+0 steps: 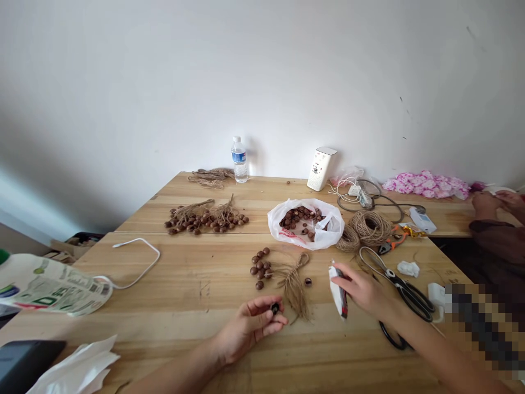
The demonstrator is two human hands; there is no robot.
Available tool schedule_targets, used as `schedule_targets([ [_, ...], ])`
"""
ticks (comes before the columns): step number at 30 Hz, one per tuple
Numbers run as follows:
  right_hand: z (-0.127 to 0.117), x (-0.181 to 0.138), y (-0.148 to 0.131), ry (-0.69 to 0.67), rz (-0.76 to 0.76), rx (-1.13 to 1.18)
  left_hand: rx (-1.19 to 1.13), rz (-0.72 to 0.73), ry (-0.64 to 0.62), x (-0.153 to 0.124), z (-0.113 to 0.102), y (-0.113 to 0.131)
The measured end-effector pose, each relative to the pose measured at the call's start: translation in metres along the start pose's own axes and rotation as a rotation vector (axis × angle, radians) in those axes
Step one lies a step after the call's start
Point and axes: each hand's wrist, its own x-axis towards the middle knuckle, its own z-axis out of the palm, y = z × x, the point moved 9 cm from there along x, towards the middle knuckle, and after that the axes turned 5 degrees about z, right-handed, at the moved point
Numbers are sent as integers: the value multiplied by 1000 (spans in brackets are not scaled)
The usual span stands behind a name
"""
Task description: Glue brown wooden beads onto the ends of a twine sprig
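Observation:
My left hand (256, 323) is closed, pinching a small dark round piece (275, 308) between thumb and fingers; it looks like a brown nut shell with its dark hollow side showing. In my right hand (361, 287) is a slim white tool (337, 293) with a black and red side, its exact kind unclear. Between the hands lies a looped bundle of twine (294, 282) with loose strands spread out. Several round brown nuts (260, 268) sit at its left. A single hollow shell (308, 282) rests to its right.
A white plastic bag (279, 232) of brown shells stands behind, with twine rolls (371, 227), pliers (385, 248) and scissors (410, 295) on the right. Finished-looking nut bunches (205, 219), a water bottle (239, 161) and a white box (322, 168) stand farther back. Another person's hands (486, 203) are at far right.

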Motion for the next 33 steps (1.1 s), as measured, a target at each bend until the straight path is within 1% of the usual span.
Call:
schedule_targets([
  [1, -4, 7, -13, 63, 7, 217, 2, 12, -17, 0, 1, 1],
  [2, -3, 13, -23, 104, 55, 453, 3, 24, -31, 1, 3, 2],
  [3, 5, 20, -31, 107, 127, 707, 6, 36, -45, 1, 4, 3],
  [4, 22, 27, -43, 35, 194, 933, 10, 50, -54, 1, 5, 4],
  [5, 38, 32, -53, -28, 257, 1106, 12, 62, -58, 1, 5, 5],
  [6, 50, 36, -62, -53, 294, 1233, 15, 72, -58, 1, 5, 6],
  [8, 67, 42, -70, -45, 347, 1386, 20, 78, -49, 2, 5, 7],
  [12, 89, 41, -61, -25, 429, 1454, 22, 55, -5, 3, -1, 6],
  [17, 101, 33, -53, -55, 505, 1456, 33, 45, 39, 5, -5, 5],
  [25, 101, 33, -58, -86, 533, 1433, 70, 52, 72, 4, -4, 7],
  [33, 101, 32, -60, -112, 529, 1416, 74, 66, 67, 4, -4, 7],
])
